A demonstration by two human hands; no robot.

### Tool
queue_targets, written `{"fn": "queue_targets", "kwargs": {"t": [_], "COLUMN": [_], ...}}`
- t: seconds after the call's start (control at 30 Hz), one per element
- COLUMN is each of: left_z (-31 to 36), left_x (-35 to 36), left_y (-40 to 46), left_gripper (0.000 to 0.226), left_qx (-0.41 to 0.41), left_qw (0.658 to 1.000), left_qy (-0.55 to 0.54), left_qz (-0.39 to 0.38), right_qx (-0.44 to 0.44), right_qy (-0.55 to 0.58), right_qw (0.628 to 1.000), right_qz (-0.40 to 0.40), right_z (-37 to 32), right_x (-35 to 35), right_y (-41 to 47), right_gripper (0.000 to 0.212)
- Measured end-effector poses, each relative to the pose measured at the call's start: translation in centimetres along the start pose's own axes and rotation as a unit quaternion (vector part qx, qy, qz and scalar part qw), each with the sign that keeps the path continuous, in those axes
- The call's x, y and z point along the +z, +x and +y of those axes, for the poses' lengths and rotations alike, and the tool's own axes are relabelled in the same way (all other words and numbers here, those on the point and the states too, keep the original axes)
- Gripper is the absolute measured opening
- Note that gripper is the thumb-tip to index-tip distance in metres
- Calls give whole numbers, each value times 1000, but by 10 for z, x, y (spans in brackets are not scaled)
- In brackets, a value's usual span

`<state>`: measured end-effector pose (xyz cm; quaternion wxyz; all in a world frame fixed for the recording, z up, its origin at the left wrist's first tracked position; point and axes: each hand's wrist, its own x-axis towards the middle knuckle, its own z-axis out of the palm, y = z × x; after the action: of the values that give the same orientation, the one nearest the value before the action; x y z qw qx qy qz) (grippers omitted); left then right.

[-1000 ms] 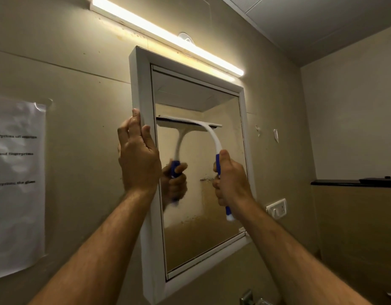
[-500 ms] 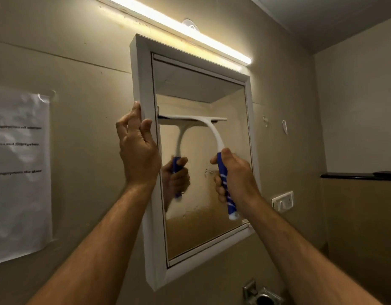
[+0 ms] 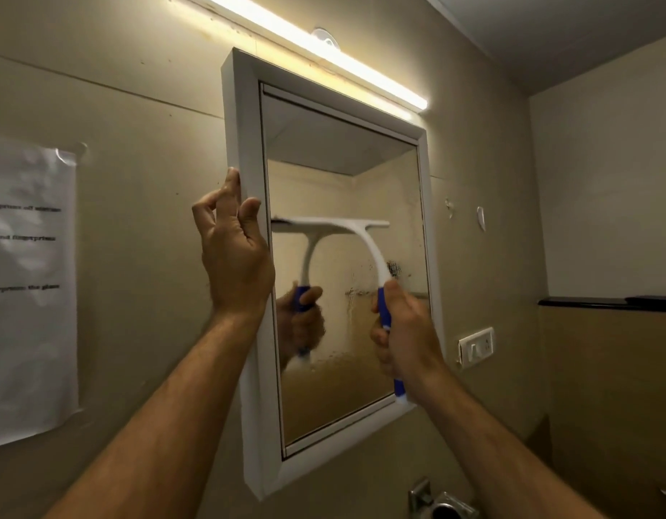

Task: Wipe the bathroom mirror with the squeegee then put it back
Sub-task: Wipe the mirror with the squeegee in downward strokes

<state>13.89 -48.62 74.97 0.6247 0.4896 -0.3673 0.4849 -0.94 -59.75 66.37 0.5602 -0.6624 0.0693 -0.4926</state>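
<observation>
The right hand (image 3: 406, 331) is wrapped round the blue grip of the squeegee (image 3: 365, 252), fingers curled tight on it, thumb up along the handle. From that fist the white neck curves up and to the left, ending in the flat blade, which lies level against the glass of the mirror (image 3: 361, 174) — above the hand, roughly halfway up the pane. The butt of the handle sticks out below the wrist, near the lower right corner of the frame.

Across from it, the left hand (image 3: 234, 256) clasps the mirror's white frame on its left edge, fingertips reaching over the outer side and the thumb laid on the front face. The blade's left end comes close to this thumb.

Below and beside the right hand the glass looks smeared and spotted, with a dark blotch just above the knuckles. A light bar (image 3: 324, 50) glows over the frame. Left of the left hand a printed sheet (image 3: 28, 286) is stuck to the wall — right of the right hand sits a switch plate (image 3: 475, 347).
</observation>
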Motion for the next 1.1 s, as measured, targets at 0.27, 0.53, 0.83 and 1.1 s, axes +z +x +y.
{"fn": "queue_targets", "kwargs": {"t": [0.27, 0.53, 0.83, 1.1], "left_z": [0, 1, 1, 0], "left_x": [-2, -1, 0, 0], "left_y": [0, 0, -1, -4], "left_gripper": [39, 38, 36, 36], "left_qx": [6, 2, -4, -11], "left_qw": [1000, 1000, 1000, 1000], "left_qy": [-5, -16, -10, 2], "left_qz": [12, 12, 27, 29], "right_qx": [15, 16, 7, -6], "right_qy": [14, 29, -6, 4], "right_qw": [1000, 999, 1000, 1000], "right_qz": [2, -11, -6, -6], "right_z": [5, 8, 30, 26], "right_x": [10, 2, 5, 2], "right_y": [2, 4, -11, -14], "right_gripper": [42, 43, 44, 42]}}
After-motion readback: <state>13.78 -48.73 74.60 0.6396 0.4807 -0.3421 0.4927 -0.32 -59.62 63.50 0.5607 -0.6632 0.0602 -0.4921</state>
